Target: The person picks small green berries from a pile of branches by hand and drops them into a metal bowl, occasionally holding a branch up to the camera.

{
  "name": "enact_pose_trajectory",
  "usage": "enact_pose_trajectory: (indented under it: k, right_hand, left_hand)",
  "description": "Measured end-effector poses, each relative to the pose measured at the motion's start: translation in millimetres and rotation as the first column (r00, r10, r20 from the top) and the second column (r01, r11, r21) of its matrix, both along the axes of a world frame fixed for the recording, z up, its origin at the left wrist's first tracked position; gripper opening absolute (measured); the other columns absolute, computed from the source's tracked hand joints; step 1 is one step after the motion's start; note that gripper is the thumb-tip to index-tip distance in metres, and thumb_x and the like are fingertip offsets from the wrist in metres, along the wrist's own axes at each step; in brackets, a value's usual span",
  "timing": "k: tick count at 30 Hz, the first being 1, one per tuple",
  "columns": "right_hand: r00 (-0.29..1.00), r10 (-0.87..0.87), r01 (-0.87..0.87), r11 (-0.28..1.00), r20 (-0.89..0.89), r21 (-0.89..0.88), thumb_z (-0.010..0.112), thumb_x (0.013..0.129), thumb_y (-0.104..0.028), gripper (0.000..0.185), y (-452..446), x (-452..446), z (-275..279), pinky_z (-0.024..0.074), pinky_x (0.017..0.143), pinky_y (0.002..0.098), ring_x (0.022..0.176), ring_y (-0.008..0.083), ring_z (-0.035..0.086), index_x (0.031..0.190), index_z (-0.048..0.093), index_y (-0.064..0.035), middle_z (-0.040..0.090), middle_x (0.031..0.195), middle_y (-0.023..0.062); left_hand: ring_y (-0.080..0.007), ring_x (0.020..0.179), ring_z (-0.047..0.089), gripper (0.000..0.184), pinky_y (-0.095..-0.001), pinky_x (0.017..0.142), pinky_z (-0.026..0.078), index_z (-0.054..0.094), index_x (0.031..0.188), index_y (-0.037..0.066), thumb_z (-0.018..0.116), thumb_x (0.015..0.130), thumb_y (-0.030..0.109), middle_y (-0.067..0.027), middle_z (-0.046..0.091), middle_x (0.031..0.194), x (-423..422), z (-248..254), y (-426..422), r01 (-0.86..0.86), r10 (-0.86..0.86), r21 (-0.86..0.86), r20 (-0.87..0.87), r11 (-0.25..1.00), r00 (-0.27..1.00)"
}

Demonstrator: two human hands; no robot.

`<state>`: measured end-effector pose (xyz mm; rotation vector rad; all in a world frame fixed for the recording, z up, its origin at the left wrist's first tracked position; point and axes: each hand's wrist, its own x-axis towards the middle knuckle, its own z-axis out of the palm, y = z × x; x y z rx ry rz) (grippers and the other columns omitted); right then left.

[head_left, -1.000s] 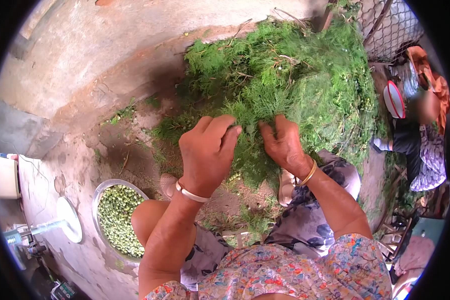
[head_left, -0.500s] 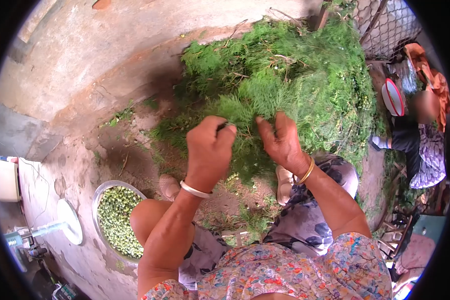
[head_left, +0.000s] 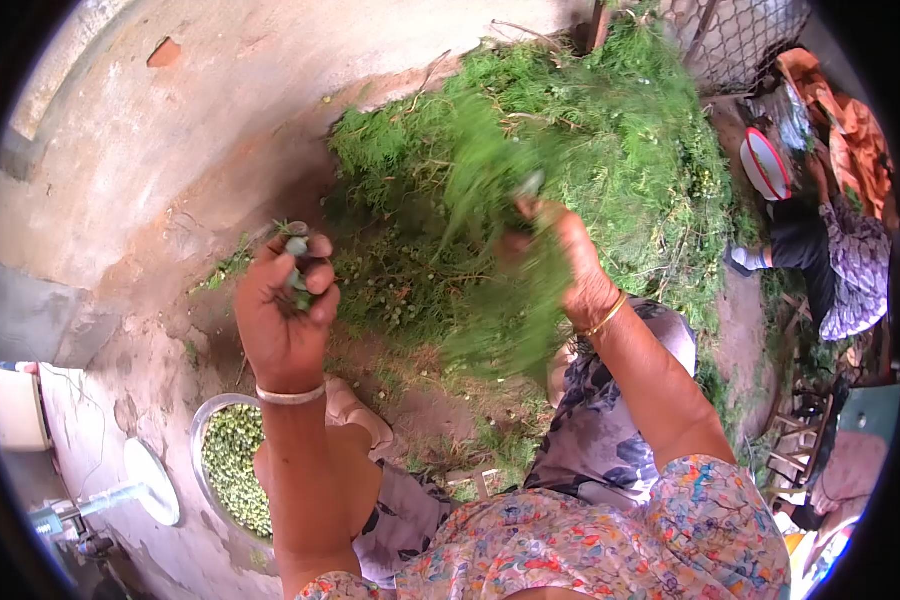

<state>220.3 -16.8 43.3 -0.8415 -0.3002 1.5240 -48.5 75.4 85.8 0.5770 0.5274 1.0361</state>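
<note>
My left hand (head_left: 288, 330) is turned palm up, with its fingers curled round several small green seed cones (head_left: 298, 246). It is to the left of the pile, above the bare ground. In my right hand (head_left: 570, 255) is a feathery evergreen branch (head_left: 480, 165), smeared by motion, with fronds above and below the fist. Beneath and beyond that hand lies a large pile of cut evergreen branches (head_left: 630, 150). A round metal basin (head_left: 199, 440) full of small green cones stands at lower left, partly hidden by my knee and left arm.
A white pedestal fan (head_left: 155, 482) stands at the lower left, near the wall (head_left: 210, 120). Another person (head_left: 855, 255) sits at the right, near a red-rimmed white basin (head_left: 765, 165). A wooden chair (head_left: 795, 450) is at lower right.
My left hand has moved left, away from the right one, and turned palm up, showing the cones. My right hand has lifted slightly with the branch swinging. The view has shifted a little.
</note>
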Motion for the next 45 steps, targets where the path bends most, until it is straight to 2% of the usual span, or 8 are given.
enact_pose_trajectory:
  k: [11,17,23,28,32,35,38,45]
  right_hand:
    - [0.727,0.569,-0.238,0.734,-0.384,0.637,0.051,0.086,-0.044,0.057,12.2,6.2,-31.0,0.0354,0.047,0.0260,0.051,0.0117,0.042,0.116,0.043,0.0036,0.048,0.064,0.0007]
    - [0.771,0.477,-0.202,0.811,-0.421,0.548,0.051,0.085,-0.053,0.055,2.0,-6.0,-59.1,0.0329,0.053,0.0262,0.058,0.0110,0.038,0.112,0.047,-0.0047,0.050,0.075,0.0025]
    - [0.847,0.365,-0.399,0.917,0.386,0.011,0.055,0.088,-0.029,0.025,-18.5,-41.5,-13.8,0.0346,0.050,0.0290,0.056,0.0139,0.041,0.096,0.056,-0.0060,0.050,0.076,0.0026]
    - [0.026,-0.308,-0.515,0.811,0.951,0.277,0.053,0.085,-0.013,0.014,-5.6,-52.2,-19.5,0.0359,0.050,0.0263,0.057,0.0096,0.044,0.082,0.057,0.0004,0.046,0.066,-0.0005]
    - [0.433,-0.327,-0.220,0.866,0.840,0.450,0.053,0.087,-0.015,0.019,-5.2,-63.0,-23.9,0.0325,0.048,0.0270,0.055,0.0070,0.040,0.076,0.055,0.0010,0.042,0.060,-0.0030]
    - [0.220,-0.117,-0.500,0.839,0.968,0.215,0.054,0.088,-0.021,0.028,5.8,-45.9,-36.1,0.0294,0.046,0.0279,0.053,0.0068,0.036,0.071,0.052,0.0018,0.039,0.056,-0.0059]
    - [0.575,0.316,-0.271,0.944,0.755,-0.189,0.055,0.089,-0.025,0.032,6.7,-52.5,-29.6,0.0284,0.045,0.0281,0.051,0.0064,0.035,0.069,0.052,0.0008,0.040,0.056,-0.0064]
    - [0.700,0.240,-0.286,0.957,0.673,-0.044,0.056,0.087,-0.031,0.033,-4.8,-38.5,-20.5,0.0303,0.044,0.0279,0.049,0.0064,0.038,0.074,0.058,-0.0011,0.041,0.055,-0.0036]
  left_hand:
    - [-0.0094,0.056,0.052,0.011,-0.0194,0.049,0.040,0.064,0.085,-0.001,0.066,0.080,0.009,-0.0065,0.062,0.072,55.8,-4.0,-53.7,0.378,-0.119,0.218,-0.711,0.900,0.693]
    - [-0.0106,0.065,0.058,0.012,-0.0217,0.061,0.045,0.064,0.085,-0.003,0.069,0.074,-0.001,-0.0078,0.064,0.076,60.8,7.1,-62.6,0.215,0.463,0.804,-0.513,0.555,0.723]
    - [-0.0153,0.063,0.060,0.019,-0.0242,0.058,0.046,0.064,0.094,-0.002,0.066,0.075,-0.002,-0.0133,0.065,0.078,63.2,-1.4,-58.8,0.262,0.529,0.862,-0.479,0.434,0.700]
    - [-0.0158,0.065,0.061,0.030,-0.0273,0.060,0.047,0.060,0.105,-0.002,0.064,0.076,0.002,-0.0160,0.064,0.080,56.9,-11.7,-48.5,0.349,0.487,0.765,-0.624,0.541,0.611]
    - [-0.0370,0.067,0.060,0.021,-0.0401,0.058,0.046,0.056,0.092,-0.002,0.063,0.074,0.005,-0.0188,0.061,0.075,48.8,-9.5,-45.7,0.441,0.442,0.716,-0.689,0.541,0.574]
    - [-0.0379,0.067,0.059,0.017,-0.0419,0.056,0.044,0.053,0.088,0.000,0.062,0.075,0.005,-0.0179,0.059,0.075,48.2,-15.5,-45.5,0.346,0.537,0.773,-0.623,0.532,0.569]
    - [-0.0392,0.068,0.057,0.016,-0.0433,0.058,0.043,0.052,0.090,0.001,0.061,0.078,0.006,-0.0179,0.058,0.077,49.3,-22.8,-49.7,0.380,0.678,0.812,-0.581,0.443,0.451]
    - [-0.0210,0.061,0.053,0.013,-0.0348,0.048,0.040,0.053,0.087,-0.001,0.060,0.082,0.007,-0.0122,0.056,0.075,24.5,-6.3,-11.5,0.001,0.776,0.807,-0.568,0.590,0.273]
